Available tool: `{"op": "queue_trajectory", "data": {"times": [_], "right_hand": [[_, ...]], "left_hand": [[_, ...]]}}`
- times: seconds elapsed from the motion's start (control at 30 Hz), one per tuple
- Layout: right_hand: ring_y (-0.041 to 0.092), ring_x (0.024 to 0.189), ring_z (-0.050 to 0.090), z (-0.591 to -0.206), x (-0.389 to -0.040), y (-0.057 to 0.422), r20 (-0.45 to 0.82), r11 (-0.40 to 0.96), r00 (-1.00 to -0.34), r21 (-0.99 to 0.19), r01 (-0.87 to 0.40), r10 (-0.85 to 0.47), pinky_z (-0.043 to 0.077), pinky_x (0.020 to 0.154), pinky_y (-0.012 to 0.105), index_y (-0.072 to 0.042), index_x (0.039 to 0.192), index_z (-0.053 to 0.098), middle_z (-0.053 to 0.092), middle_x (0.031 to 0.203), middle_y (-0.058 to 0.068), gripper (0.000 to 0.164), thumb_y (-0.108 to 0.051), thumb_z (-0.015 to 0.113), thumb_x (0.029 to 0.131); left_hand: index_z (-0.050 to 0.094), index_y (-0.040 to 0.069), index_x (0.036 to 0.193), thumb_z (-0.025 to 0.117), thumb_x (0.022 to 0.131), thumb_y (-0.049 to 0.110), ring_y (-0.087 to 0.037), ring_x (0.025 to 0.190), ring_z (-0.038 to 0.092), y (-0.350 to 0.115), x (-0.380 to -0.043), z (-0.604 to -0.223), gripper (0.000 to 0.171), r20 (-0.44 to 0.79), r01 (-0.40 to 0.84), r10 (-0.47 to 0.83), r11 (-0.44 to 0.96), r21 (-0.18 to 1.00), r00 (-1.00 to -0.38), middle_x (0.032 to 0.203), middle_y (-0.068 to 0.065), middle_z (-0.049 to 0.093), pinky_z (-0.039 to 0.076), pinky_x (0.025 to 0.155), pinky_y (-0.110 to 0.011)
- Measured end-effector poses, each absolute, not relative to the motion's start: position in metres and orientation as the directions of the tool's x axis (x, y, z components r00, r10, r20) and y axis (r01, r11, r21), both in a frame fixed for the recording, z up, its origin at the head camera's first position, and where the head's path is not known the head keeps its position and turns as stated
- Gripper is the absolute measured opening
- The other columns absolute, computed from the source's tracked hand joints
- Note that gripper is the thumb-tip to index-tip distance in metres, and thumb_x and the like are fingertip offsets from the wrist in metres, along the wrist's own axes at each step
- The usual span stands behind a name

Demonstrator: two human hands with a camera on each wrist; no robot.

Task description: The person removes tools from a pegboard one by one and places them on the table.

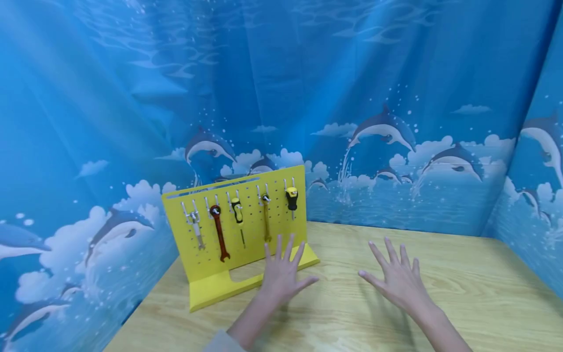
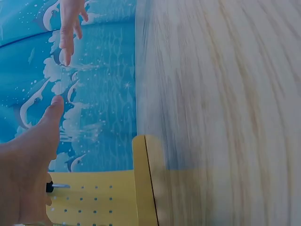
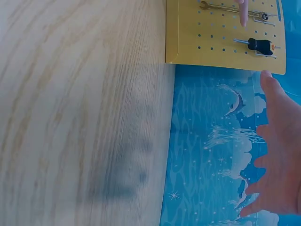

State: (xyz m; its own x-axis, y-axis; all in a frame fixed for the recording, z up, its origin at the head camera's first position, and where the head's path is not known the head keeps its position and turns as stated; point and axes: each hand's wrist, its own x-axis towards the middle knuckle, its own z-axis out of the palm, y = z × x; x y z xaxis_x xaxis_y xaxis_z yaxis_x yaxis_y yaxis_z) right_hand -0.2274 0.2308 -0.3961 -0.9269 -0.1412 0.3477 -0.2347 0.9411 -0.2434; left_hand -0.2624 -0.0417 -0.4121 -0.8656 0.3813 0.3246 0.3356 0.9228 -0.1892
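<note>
My left hand (image 1: 281, 277) is spread wide above the table, overlapping the front of a yellow pegboard stand (image 1: 281, 215) in the head view. My right hand (image 1: 401, 281) hovers further right with its fingers also spread and nothing in them; its shadow falls on the wood. On the pegboard's hooks hang, from left to right, a small silver wrench (image 1: 196, 230), a reddish-brown wrench (image 1: 219, 233), a yellow-black screwdriver (image 1: 238, 214), a gold-coloured wrench (image 1: 266, 217) and a stubby black-and-yellow screwdriver (image 1: 292, 199). In the right wrist view the stubby screwdriver (image 3: 261, 46) shows beyond my right thumb.
The light wood table (image 1: 475, 283) reaches back to a blue curtain (image 1: 396, 73) printed with dolphins and clouds. The stand's yellow base (image 1: 211, 293) juts forward onto the tabletop at the left. A second curtain side (image 1: 538, 195) borders the table at the right.
</note>
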Motion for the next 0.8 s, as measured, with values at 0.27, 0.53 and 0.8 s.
{"op": "queue_trajectory", "data": {"times": [0.27,0.53,0.8], "right_hand": [[0.059,0.123,0.01,-0.39,-0.242,0.226,0.337,0.935,-0.927,-0.245,-0.257,-0.166,0.006,0.088,0.077,-0.016,0.145,0.027,0.015,0.145,0.027,0.078,-0.06,0.049,0.085],[0.056,0.126,0.005,-0.374,-0.271,0.208,0.309,0.906,-0.924,-0.283,-0.314,-0.224,0.004,0.09,0.075,-0.014,0.145,0.027,0.012,0.146,0.028,0.079,-0.06,0.048,0.085],[0.052,0.129,0.004,-0.361,-0.313,0.185,0.283,0.838,-0.914,-0.387,-0.386,-0.29,0.006,0.093,0.073,-0.02,0.148,0.018,0.008,0.148,0.024,0.079,-0.061,0.046,0.086]], "left_hand": [[0.022,0.022,0.147,0.019,0.078,0.079,-0.038,0.134,-0.003,-0.067,-0.257,-0.409,0.089,0.352,0.309,0.355,0.934,-0.181,-0.866,0.151,-0.01,0.005,-0.005,0.102,-0.06],[0.027,0.017,0.145,0.031,0.081,0.074,-0.039,0.134,0.002,-0.101,-0.249,-0.396,0.086,0.479,0.32,0.343,0.938,-0.132,-0.808,0.15,-0.013,-0.002,0.0,0.104,-0.059],[0.023,0.013,0.146,0.044,0.083,0.064,-0.04,0.133,0.002,-0.144,-0.247,-0.383,0.083,0.649,0.352,0.285,0.936,-0.029,-0.705,0.15,-0.014,-0.006,0.005,0.104,-0.059]]}}
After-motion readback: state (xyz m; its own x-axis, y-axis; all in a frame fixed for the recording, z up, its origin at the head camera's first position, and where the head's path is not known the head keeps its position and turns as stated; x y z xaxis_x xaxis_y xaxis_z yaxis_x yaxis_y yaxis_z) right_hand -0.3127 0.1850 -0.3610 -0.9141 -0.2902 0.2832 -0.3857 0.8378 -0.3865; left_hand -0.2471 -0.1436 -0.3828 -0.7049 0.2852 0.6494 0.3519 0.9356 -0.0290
